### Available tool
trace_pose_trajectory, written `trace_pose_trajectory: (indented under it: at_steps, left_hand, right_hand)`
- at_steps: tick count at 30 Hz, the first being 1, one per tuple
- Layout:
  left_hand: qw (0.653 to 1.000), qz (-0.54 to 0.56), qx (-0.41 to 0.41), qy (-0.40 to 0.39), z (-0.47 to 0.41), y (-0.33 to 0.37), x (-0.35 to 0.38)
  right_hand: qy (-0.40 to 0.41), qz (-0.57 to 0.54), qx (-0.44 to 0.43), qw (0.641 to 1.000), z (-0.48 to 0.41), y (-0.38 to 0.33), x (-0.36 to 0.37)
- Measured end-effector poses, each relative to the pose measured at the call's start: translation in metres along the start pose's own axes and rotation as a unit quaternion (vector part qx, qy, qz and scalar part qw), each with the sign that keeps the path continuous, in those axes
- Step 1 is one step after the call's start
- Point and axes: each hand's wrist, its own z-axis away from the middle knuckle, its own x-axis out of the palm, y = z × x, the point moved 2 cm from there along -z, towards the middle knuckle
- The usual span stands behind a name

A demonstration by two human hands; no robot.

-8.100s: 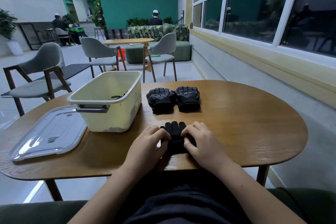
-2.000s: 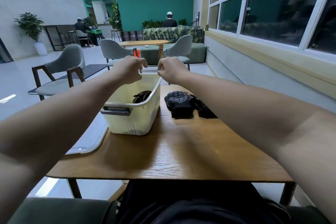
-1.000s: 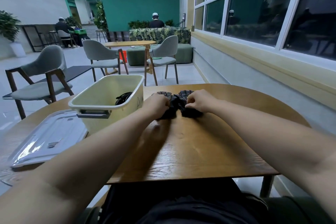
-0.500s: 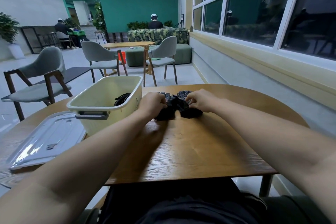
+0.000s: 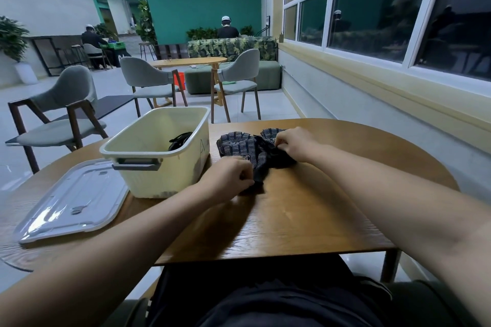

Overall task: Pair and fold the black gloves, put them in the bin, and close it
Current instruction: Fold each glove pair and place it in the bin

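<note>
Two black gloves with grey patterned palms lie on the wooden table, right of the cream bin. My left hand pinches the cuff of the left glove. My right hand grips the right glove, which is partly hidden beneath it. A dark folded glove pair sits inside the bin. The bin's clear lid lies flat on the table to the bin's left.
Grey chairs stand beyond the table's far left edge, with another table and a sofa further back. A wall with windows runs along the right. The table's near edge is close to my lap.
Both hands have drawn the two gloves toward me and turned them palm side up. My left hand has slid nearer along its glove to the cuff. The bin and lid stay put.
</note>
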Motion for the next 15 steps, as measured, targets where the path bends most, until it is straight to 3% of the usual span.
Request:
trace_pose_trajectory:
  at_steps: [9, 15]
  left_hand:
    - [0.995, 0.089, -0.005, -0.053, 0.037, 0.025, 0.004]
    - [1.000, 0.015, -0.008, -0.004, 0.020, 0.009, 0.005]
  right_hand:
    - [0.000, -0.001, 0.002, 1.000, 0.002, -0.004, -0.002]
    - [-0.002, -0.002, 0.016, 1.000, 0.004, -0.006, -0.003]
